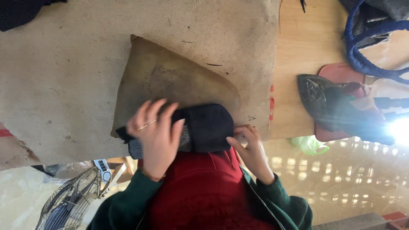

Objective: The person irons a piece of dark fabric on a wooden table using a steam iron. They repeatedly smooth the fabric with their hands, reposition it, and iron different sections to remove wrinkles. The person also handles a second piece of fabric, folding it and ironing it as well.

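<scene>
Where the brown padded board meets the table's near edge, a folded piece of dark cloth [208, 127], black with a grey speckled layer showing beneath, lying across the lower end of a worn, rounded tan pressing pad [170, 79]. Pressed flat on the cloth's left part, the left hand [155, 132], fingers spread and extended, palm down, a thin ring on one finger and a slim bangle at the wrist. At the cloth's right end, the right hand [251, 147], fingers curled, fingertips touching the cloth's edge; whether pinching or merely touching, impossible to tell. Both wrists in dark green sleeves [128, 204], over a red garment [200, 191] at the bottom centre. Beneath pad and cloth, a stained beige felt cover [64, 76] spread over a pale wooden table [302, 47]. Farther right on the wood, well apart from the hands, a dark flat iron [324, 100] resting on a reddish stand, with a thick blue cord [355, 51] looping above it. Just off the table edge, something bright green [309, 145]. At lower left, a wire-caged fan [70, 202].
</scene>
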